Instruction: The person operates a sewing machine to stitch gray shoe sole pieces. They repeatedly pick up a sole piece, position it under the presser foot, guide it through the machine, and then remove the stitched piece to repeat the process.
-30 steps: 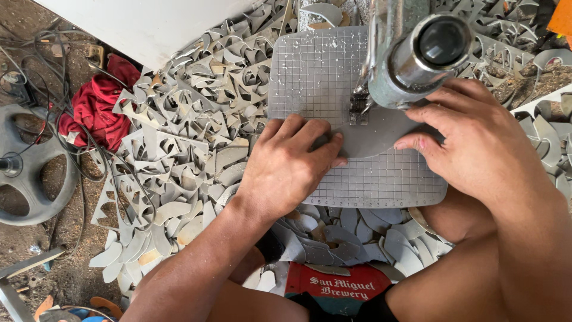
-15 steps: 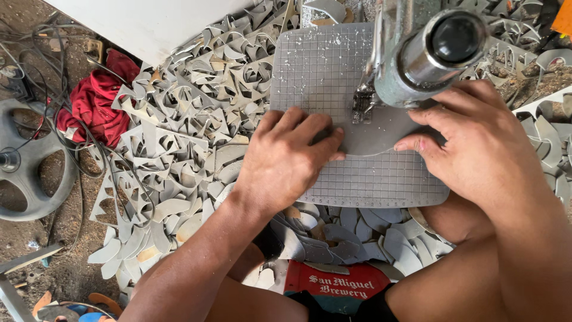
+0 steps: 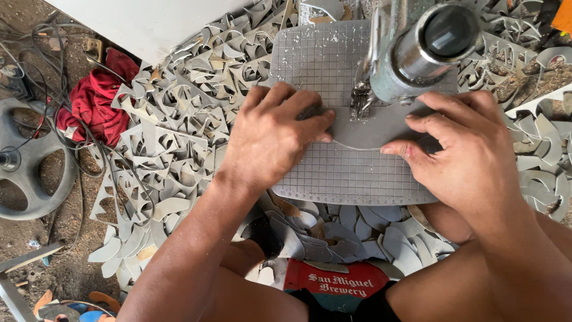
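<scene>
Thin grey sheet (image 3: 369, 128), smooth, curved-edged, under left hand (image 3: 274, 134) on gridded plate (image 3: 357, 173).

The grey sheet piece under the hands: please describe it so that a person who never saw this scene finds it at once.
Find the gridded cutting table in the middle, ringed by heaps of grey offcuts. On it, below the round machine head, lies the grey sheet piece, pressed flat by the left hand and the right hand. Unlike the offcuts, it is smooth, uncut inside and curved along its near edge.
</scene>
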`<action>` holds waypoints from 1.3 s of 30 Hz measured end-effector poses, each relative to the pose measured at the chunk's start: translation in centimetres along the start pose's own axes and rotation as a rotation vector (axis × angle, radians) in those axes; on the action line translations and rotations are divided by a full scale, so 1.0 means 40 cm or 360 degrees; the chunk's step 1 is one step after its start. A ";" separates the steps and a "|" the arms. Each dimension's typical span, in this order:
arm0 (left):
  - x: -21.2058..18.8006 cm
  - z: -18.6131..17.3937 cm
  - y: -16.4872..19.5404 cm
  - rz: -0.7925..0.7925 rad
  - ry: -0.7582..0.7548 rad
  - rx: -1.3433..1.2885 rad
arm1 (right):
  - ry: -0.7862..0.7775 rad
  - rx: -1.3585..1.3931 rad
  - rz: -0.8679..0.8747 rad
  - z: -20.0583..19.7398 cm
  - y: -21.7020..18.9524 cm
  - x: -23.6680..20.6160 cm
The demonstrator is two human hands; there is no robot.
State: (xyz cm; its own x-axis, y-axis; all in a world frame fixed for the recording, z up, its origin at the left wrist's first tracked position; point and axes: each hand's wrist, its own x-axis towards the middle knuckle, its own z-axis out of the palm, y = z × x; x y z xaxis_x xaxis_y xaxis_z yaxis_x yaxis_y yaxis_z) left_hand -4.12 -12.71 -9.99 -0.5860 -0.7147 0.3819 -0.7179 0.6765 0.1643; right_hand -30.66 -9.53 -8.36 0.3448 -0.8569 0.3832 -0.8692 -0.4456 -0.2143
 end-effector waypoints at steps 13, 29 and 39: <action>0.026 0.012 -0.039 -0.0030 0.0077 -0.0001 | 0.0163 0.0028 0.0004 0.020 -0.024 -0.027; 0.041 0.030 -0.046 -0.0198 0.0162 -0.0015 | 0.0063 0.0001 0.0112 0.039 -0.043 -0.028; -0.054 -0.008 0.155 -0.0372 -0.0110 -0.0114 | -0.0537 0.0406 0.0045 -0.035 0.078 -0.011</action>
State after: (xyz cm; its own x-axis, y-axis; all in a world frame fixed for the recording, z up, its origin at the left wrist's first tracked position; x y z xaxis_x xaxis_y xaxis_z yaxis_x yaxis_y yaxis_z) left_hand -7.17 -6.91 -9.53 -0.4335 -0.8619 0.2630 -0.8099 0.5006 0.3057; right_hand -34.00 -10.19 -7.93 0.4559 -0.8875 0.0674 -0.7788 -0.4344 -0.4525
